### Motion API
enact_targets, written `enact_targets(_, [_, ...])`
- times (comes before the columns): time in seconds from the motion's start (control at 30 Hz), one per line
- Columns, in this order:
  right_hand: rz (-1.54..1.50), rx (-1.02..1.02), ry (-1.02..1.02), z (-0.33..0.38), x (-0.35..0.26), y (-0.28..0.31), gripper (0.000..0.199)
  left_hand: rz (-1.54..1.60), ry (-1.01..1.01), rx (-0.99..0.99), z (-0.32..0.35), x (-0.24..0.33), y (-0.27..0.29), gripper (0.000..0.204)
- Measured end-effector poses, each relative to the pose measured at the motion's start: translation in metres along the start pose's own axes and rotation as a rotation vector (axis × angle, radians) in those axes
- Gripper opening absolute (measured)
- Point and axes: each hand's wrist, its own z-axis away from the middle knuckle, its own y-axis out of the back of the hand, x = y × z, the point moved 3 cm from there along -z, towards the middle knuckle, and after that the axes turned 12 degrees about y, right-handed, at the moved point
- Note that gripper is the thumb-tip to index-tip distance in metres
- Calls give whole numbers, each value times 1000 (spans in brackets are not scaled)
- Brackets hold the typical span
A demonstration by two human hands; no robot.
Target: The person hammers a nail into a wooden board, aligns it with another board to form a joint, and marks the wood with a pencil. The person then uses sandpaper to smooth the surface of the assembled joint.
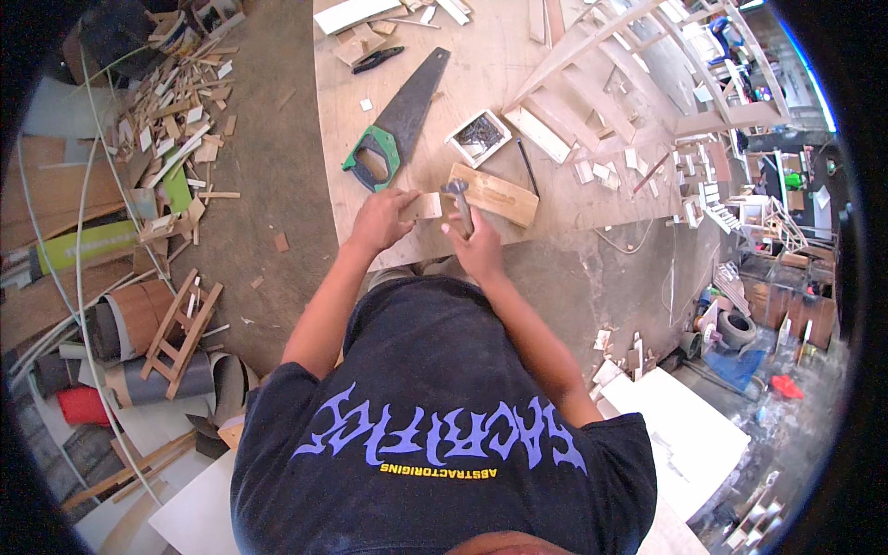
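My left hand (380,220) is closed on a small pale wood block (425,206) near the front edge of the workbench (407,242). Just right of it, my right hand (477,245) grips a hammer (460,196) by its handle, the metal head pointing away from me. Behind the hammer head lies a longer wood block (499,196). A handsaw (407,116) with a green and black handle rests beyond my left hand. Farther back, a square white box (479,138) holds many small dark nails or screws. Whether a nail sits in the small block is too small to tell.
A thin dark rod (528,166) lies beside the box. Wooden framing (601,92) stands on the bench at the far right, with offcuts (606,174) near it. A black tool (377,60) lies at the back. Scrap wood (190,120) covers the floor on the left.
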Motion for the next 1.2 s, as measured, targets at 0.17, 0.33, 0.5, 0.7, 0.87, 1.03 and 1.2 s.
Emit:
enact_targets(0.17, [-88,58,39,-20,14,-24,50,27,-178,223,13,-3,-4,93])
enact_targets(0.33, [-130,2,-32,-23,24,-31,52,432,200,176,31,-29,-4,96])
enact_targets(0.5, [-122,-3,-30,-26,32,-33,50,558,388,123,45,-41,-7,75])
enact_targets(0.7, [-171,17,51,-27,39,-36,55,741,386,101,43,-50,-15,67])
enact_targets(0.87, [-53,-40,51,-33,45,-32,59,741,412,110,41,-55,-25,71])
enact_targets(1.03, [-112,-60,-8,-33,22,-20,54,857,455,72,46,-63,-33,78])
enact_targets(1.2, [-319,174,47,-44,52,-5,44,468,296,249,53,-31,-7,75])
